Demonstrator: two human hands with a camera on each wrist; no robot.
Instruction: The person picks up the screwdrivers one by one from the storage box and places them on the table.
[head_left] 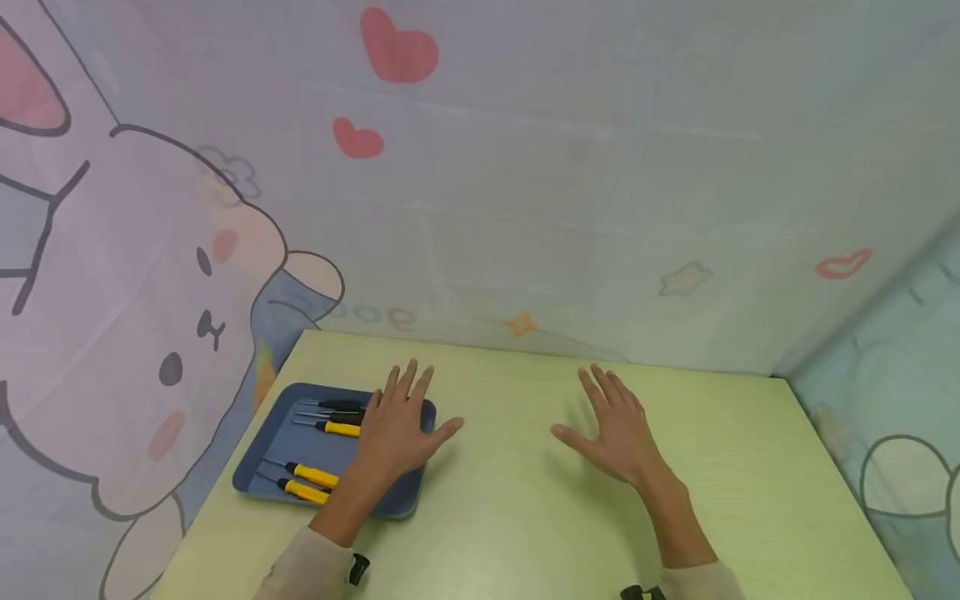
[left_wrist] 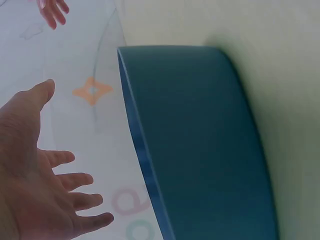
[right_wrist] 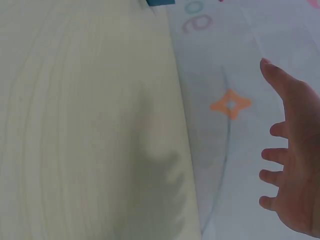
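Note:
On the left of the table lies a blue-grey tray holding several screwdrivers. Toward its back are screwdrivers with black handles and one yellow-handled screwdriver; two more yellow-handled screwdrivers lie near its front edge. My left hand hovers over the tray's right side, fingers spread, holding nothing, and hides part of the handles. In the left wrist view the tray's outer wall fills the middle. My right hand is held above the table to the right, fingers extended, with nothing in it.
The pale yellow table ends at the back against a printed cloth with hearts and a rabbit. Another cloth wall stands along the right side. Dark straps show at the wrists.

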